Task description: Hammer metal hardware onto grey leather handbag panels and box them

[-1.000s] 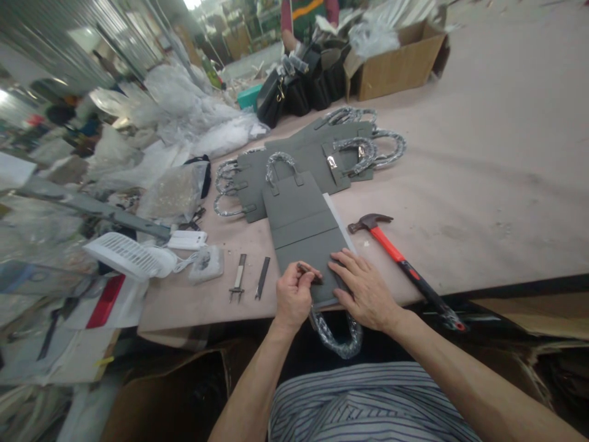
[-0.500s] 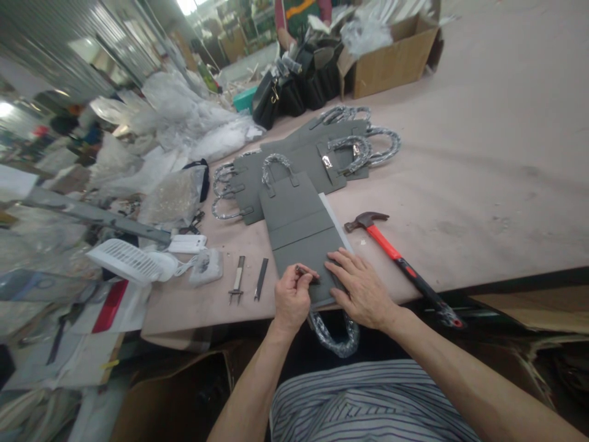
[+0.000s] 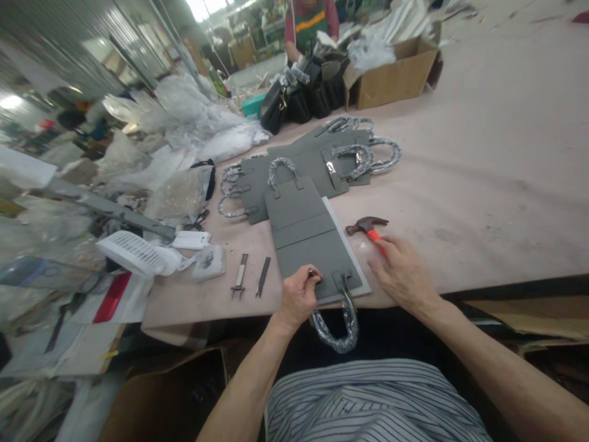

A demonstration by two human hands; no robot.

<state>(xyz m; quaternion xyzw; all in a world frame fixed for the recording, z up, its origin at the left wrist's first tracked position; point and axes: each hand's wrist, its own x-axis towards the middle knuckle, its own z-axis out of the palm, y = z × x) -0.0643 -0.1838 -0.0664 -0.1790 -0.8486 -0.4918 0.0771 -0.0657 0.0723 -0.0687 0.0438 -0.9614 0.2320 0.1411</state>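
Note:
My left hand [image 3: 300,297] pinches a short metal punch [image 3: 311,271], its round end up, over the near end of a grey bag panel [image 3: 304,245]. A handle wrapped in clear plastic [image 3: 338,341] hangs from that end past the table edge. Under the panel, a pale board [image 3: 352,255] shows along the right side. My right hand [image 3: 407,273] is on the red grip of a claw hammer [image 3: 368,227], thumb and fingers on either side of it. The hammer still lies on the table; its lower handle is hidden by my hand and forearm.
More grey panels with wrapped handles [image 3: 308,147] lie behind. Left are dividers [image 3: 239,279], a dark flat tool [image 3: 263,276] and a white fan [image 3: 133,252]. Black bags [image 3: 299,104], a cardboard box [image 3: 396,73] and a co-worker [image 3: 310,27] are at the back.
My right hand has left the panel and moved right onto the hammer's grip, uncovering the handle tabs. My left hand stays on the panel with the punch, now more upright.

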